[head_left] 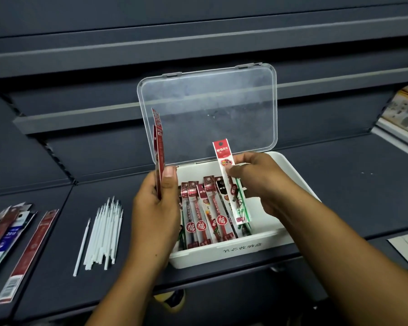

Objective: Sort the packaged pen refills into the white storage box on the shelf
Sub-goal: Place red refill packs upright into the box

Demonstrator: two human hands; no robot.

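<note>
The white storage box sits on the dark shelf with its clear lid standing open. Several packaged refills in red wrappers lie side by side inside it. My left hand grips a thin stack of red refill packs upright at the box's left edge. My right hand pinches one white and red refill pack, tilted over the box's right half, its lower end over the packs inside.
A bunch of bare white refill tubes lies on the shelf left of the box. More packaged refills are spread at the far left. Papers rest on a shelf at the right edge. Grey shelf rails run behind.
</note>
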